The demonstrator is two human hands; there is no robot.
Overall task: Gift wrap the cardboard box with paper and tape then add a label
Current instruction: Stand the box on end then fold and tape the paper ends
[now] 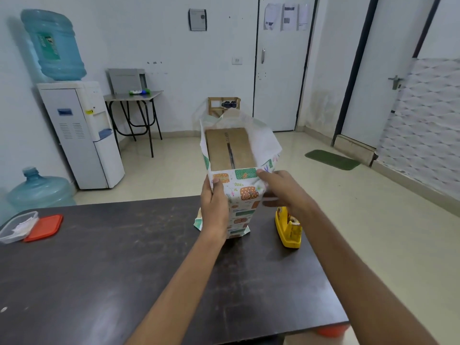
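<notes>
The cardboard box stands on end on the dark table, wrapped around its sides in patterned gift paper. Its brown top end is bare, with loose white paper flaps rising around it. My left hand grips the box's left side over the paper. My right hand presses the paper at the near right top corner, thumb on the upper edge. A strip of clear tape seems to hang from its fingers; I cannot be sure. A yellow tape dispenser sits just right of the box.
A clear plastic container with white slips and its orange lid lie at the table's left edge. Beyond the table are a water dispenser, a spare water bottle, a small folding table and a green mat.
</notes>
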